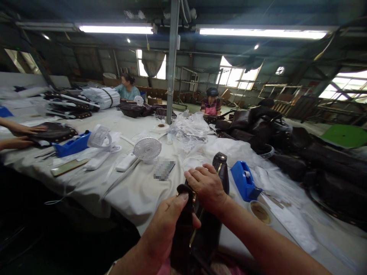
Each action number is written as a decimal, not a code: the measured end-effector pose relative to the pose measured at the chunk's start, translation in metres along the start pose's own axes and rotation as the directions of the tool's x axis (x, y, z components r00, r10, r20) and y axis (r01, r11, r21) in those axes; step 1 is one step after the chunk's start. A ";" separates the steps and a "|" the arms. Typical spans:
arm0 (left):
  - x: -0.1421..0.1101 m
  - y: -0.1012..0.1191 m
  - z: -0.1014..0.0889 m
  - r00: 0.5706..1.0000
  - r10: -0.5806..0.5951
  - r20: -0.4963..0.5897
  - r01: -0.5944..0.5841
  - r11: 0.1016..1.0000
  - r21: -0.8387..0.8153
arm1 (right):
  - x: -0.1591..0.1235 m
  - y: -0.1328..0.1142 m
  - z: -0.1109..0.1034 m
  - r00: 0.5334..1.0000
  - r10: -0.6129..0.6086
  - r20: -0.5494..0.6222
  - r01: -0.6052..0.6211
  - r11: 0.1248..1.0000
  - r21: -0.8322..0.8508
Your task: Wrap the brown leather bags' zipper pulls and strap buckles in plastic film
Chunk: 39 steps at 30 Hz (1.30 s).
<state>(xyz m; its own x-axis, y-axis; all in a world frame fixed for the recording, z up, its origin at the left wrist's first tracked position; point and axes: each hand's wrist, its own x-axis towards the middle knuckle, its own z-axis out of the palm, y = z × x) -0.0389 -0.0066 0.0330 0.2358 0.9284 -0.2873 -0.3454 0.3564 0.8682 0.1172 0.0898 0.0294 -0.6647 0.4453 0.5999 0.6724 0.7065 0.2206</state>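
Observation:
A dark brown leather-look bag (pixel 208 229) with a gold-coloured zipper stands close in front of me at the table's edge. Its far end leans toward the table's middle. My left hand (pixel 164 219) grips a dark strap or flap on the near left side, thumb pressed on top. Over the upper part of the bag lies my right hand (pixel 209 187), its fingers bent around the edge beside a small gold fitting. What the right fingertips hold underneath is hidden.
A blue tape dispenser (pixel 243 181) and a tape roll (pixel 260 212) lie to the right, before piled dark bags (pixel 323 164). Left are a phone (pixel 164 170), white fans (pixel 147 148) and another blue dispenser (pixel 71 144). A co-worker's hands (pixel 23 135) handle a bag. Clear plastic (pixel 189 128) lies mid-table.

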 end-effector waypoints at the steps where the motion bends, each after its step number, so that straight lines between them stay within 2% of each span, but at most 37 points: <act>1: -0.001 0.003 0.001 1.000 0.006 -0.008 -0.006 1.000 0.003 | 0.002 0.001 -0.002 1.000 -0.009 -0.011 0.008 1.000 -0.011; 6: -0.003 0.010 0.000 0.998 0.051 0.020 -0.051 0.998 -0.033 | 0.007 0.002 -0.007 0.999 -0.032 -0.020 0.031 0.998 -0.052; 13: -0.003 0.007 -0.004 0.995 -0.047 0.084 0.060 0.985 -0.163 | 0.007 -0.002 -0.003 1.000 -0.009 -0.026 0.010 1.000 0.005; 18: -0.006 0.011 -0.004 0.993 -0.035 0.109 0.062 0.963 -0.263 | 0.004 0.000 0.003 0.999 0.038 0.016 -0.039 0.997 0.060; 21: -0.006 0.013 -0.004 0.994 0.006 0.107 0.026 0.954 -0.299 | 0.001 0.003 0.012 0.995 0.058 0.077 -0.065 0.994 0.092; 23: -0.005 0.011 -0.004 0.996 0.027 0.090 0.003 0.948 -0.319 | -0.002 0.003 0.020 0.985 0.053 0.162 -0.076 0.987 0.139; 26: -0.004 0.004 -0.006 0.999 0.032 0.018 -0.023 0.939 -0.344 | -0.007 0.003 0.032 0.958 0.009 0.286 -0.074 0.974 0.216; 28: -0.003 -0.003 -0.009 0.999 0.034 -0.040 -0.046 0.944 -0.326 | -0.009 0.002 0.037 0.947 -0.024 0.320 -0.059 0.967 0.249; 30: -0.004 -0.010 -0.014 0.997 0.061 -0.050 -0.073 0.955 -0.288 | -0.009 0.002 0.037 0.940 -0.061 0.336 -0.037 0.960 0.278; 35: -0.008 -0.018 -0.025 0.985 0.156 0.080 -0.134 0.964 -0.230 | -0.005 0.001 0.024 0.929 -0.128 0.347 -0.005 0.934 0.357; 39: -0.010 -0.014 -0.024 0.971 0.222 0.093 -0.209 0.969 -0.133 | -0.002 -0.004 0.017 0.940 -0.086 0.329 -0.066 0.904 0.423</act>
<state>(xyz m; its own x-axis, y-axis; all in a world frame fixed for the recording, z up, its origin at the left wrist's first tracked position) -0.0579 -0.0187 0.0140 0.2362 0.9705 -0.0483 -0.5044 0.1649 0.8476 0.1104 0.0949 0.0143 -0.7897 0.5393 0.2923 0.5139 0.8419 -0.1650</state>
